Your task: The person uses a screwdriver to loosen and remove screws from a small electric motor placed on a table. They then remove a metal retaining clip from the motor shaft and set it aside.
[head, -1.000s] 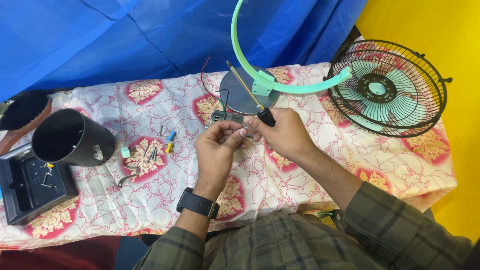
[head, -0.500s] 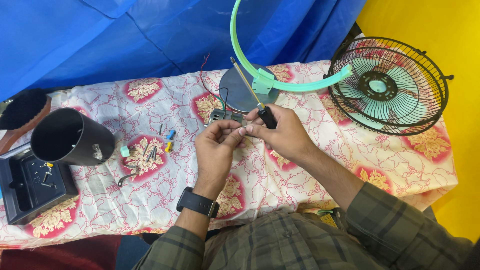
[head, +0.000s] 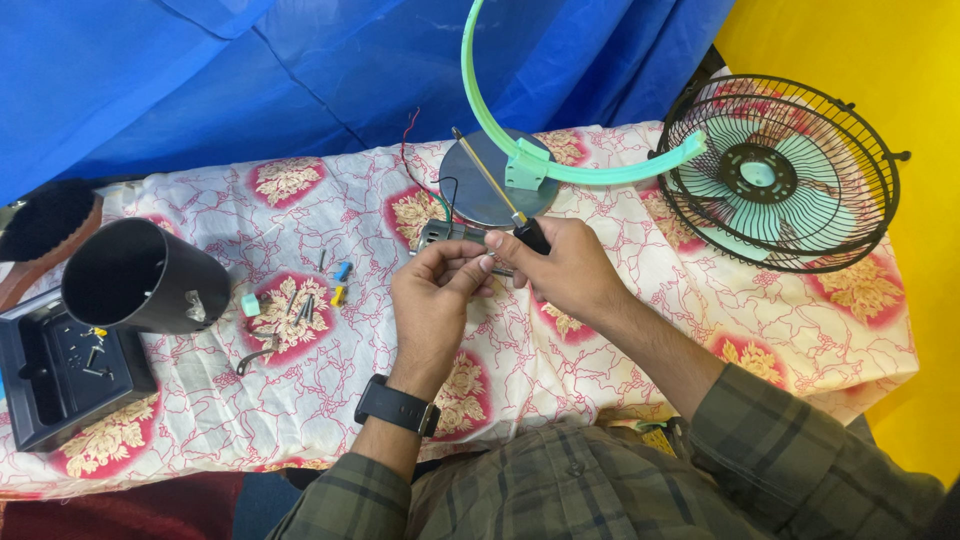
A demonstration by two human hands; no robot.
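Together, both hands (head: 500,275) around motor (head: 445,236), screwdriver (head: 500,195).

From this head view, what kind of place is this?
Probably an improvised fan repair bench, not a proper workshop: a table under a floral cloth, a blue tarp backdrop, a caged fan head lying flat, loose screws, and a screwdriver in the right hand.

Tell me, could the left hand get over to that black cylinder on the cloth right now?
Probably not straight away. The left hand is pinching a small metal part, so it would have to let go first. Otherwise the way looks free: only small screws and bits lie on the cloth between it and the black cylinder.
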